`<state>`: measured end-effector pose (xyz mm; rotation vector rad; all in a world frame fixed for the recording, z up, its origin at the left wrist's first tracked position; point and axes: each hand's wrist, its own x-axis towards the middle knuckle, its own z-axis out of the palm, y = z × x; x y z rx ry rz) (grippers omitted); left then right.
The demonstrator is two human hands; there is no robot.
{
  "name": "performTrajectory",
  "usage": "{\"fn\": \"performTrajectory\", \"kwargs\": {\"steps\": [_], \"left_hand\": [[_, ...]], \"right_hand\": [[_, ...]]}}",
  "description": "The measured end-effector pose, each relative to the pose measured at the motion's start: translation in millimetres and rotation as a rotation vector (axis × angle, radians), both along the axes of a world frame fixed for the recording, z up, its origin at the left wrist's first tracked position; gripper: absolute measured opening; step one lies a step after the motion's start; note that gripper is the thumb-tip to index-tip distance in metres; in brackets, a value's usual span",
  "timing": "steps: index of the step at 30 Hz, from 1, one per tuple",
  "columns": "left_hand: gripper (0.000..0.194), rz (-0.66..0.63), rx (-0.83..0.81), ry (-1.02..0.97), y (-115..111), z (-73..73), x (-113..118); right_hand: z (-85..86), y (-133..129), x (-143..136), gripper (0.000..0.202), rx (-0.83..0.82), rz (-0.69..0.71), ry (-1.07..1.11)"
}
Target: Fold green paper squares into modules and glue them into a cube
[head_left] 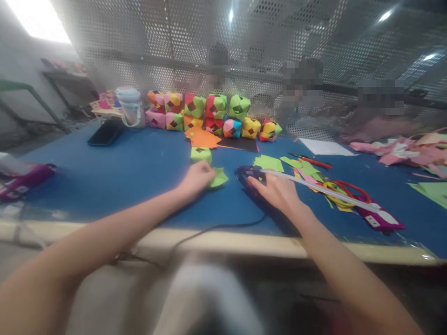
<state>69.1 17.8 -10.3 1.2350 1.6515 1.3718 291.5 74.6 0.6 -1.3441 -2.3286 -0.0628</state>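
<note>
A green folded paper piece (219, 178) is pinched between the fingers of my left hand (198, 177), over the middle of the blue table. My right hand (279, 190) is wrapped round a dark blue hot glue gun (250, 172), its nozzle end pointing left toward the paper. A long translucent glue stick (317, 187) runs out of the gun's back to the right. Just beyond my left hand stands a green paper block (201, 155). Orange paper pieces (201, 137) lie behind it.
Folded paper balls (216, 107) are stacked in rows at the back. Right of my hand lie green paper scraps (268, 163), scissors (352, 190) and a purple device (379, 216). A phone (106, 131) and a pail (132, 109) stand back left. A cord (220, 226) crosses the front edge.
</note>
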Motion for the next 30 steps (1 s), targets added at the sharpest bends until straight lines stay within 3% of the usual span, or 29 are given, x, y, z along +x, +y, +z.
{"fn": "performTrajectory", "kwargs": {"steps": [5,9,15,30], "left_hand": [[0.010,0.002,0.018,0.099,0.3,-3.8,2.1],[0.009,0.031,0.022,0.131,1.6,-5.0,-1.6],[0.012,0.051,0.024,0.183,4.4,-6.4,-4.8],[0.011,0.039,0.031,0.334,-3.1,2.7,2.6]], "right_hand": [[-8.0,9.9,-12.8,0.022,-0.294,0.163,0.262],[-9.9,9.1,-16.6,0.023,-0.328,0.238,0.336],[-8.2,-7.3,-15.1,0.031,-0.234,0.372,0.466],[-11.4,-29.6,-23.9,0.025,0.158,0.372,0.063]]}}
